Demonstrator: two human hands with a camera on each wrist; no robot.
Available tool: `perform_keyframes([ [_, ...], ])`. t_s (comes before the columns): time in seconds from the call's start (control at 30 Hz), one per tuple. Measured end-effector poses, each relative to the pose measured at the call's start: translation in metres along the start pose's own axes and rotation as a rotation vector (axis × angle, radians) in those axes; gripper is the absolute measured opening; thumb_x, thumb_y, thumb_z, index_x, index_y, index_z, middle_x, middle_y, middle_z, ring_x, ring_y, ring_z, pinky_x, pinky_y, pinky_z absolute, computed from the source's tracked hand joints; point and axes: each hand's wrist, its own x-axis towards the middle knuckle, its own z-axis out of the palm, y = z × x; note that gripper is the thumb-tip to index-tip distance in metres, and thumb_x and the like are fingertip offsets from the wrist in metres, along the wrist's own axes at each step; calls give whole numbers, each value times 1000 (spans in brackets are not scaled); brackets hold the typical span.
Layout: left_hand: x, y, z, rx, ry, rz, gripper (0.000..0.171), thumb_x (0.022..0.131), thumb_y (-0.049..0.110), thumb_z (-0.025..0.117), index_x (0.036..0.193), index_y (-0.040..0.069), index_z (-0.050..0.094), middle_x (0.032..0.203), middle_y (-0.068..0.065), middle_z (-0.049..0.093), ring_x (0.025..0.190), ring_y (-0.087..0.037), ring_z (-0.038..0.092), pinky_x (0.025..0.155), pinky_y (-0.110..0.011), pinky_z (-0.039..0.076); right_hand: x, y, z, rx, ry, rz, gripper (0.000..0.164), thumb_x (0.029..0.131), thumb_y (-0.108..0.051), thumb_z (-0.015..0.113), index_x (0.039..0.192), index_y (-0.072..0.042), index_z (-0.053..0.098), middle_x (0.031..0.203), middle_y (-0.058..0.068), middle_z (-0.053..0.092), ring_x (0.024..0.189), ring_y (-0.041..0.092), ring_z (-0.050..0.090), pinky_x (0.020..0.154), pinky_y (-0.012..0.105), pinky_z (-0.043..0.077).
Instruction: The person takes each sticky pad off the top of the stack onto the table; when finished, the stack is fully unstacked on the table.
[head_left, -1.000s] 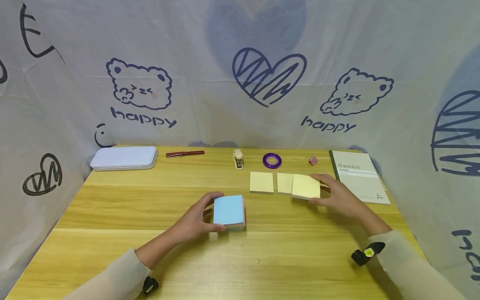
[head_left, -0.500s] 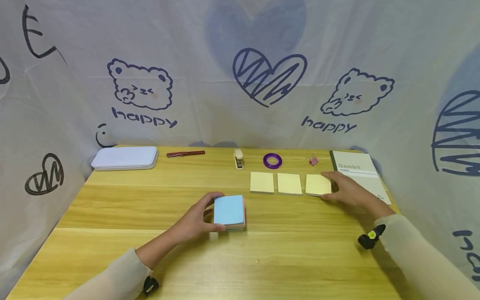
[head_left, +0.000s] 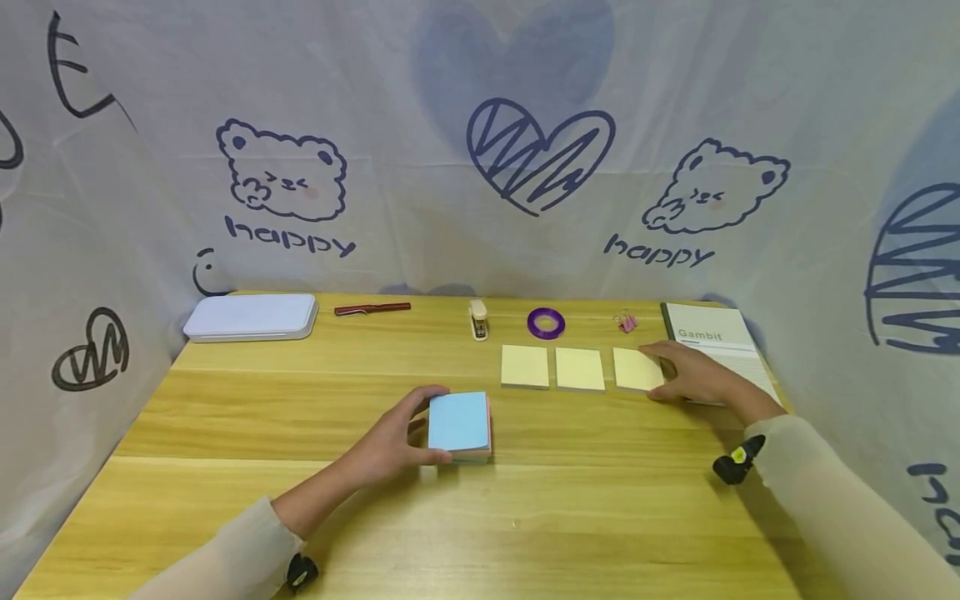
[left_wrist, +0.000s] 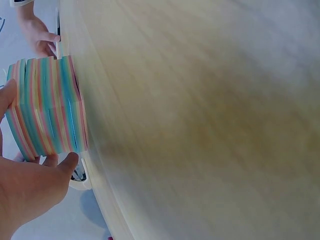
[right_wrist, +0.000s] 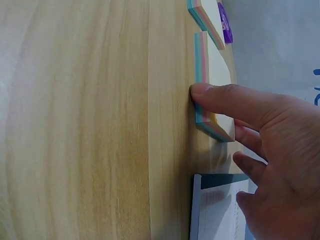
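Observation:
My left hand [head_left: 390, 433] grips a thick stack of sticky note pads [head_left: 458, 422] with a blue sheet on top, left of the table's middle. Edge stripes of blue, pink and yellow show on that stack [left_wrist: 47, 107] in the left wrist view. Further back, my right hand [head_left: 697, 377] pinches the rightmost yellow-topped sticky note pad [head_left: 634, 369], which lies flat on the table. Thumb and fingers are on opposite edges of this pad [right_wrist: 215, 75] in the right wrist view. Left of it, a middle pad [head_left: 579, 369] and a left pad [head_left: 524, 367] form a row.
Along the back of the wooden table [head_left: 375, 533] lie a white case [head_left: 251, 317], a dark red pen [head_left: 372, 308], a small stapler [head_left: 478, 320], a purple tape roll [head_left: 546, 322] and a pink binder clip [head_left: 627, 322]. A notebook [head_left: 708, 321] is partly behind the right hand.
The right hand has moved right with its sticky note pad, off the middle pad and down beside it. Over the last half second it barely moves. The left hand and its stack stay put.

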Motion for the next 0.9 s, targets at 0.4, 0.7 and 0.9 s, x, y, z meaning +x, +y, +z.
perform_keyframes([
  [0.4,0,-1,1,4,1,24,80,85,10,86,151,6,40,153,-18,44,148,-39,35,121,-62,30,-6,-10,-5,36,15,22,90,88,-36,84,156,1,39,159,31,34,148,55,24,120,70,20],
  [0.7,0,-3,1,-4,2,25,80,85,10,86,151,7,40,154,-18,43,149,-39,34,121,-62,29,-10,-26,-2,55,55,-12,90,87,-36,84,156,0,39,160,31,33,148,54,26,120,69,21],
  [0.9,0,-4,1,-8,1,26,80,86,10,86,152,6,40,154,-18,42,149,-39,33,121,-63,29,-10,-48,9,107,65,-100,84,89,-29,82,156,-2,41,160,29,35,148,52,27,119,70,22],
])
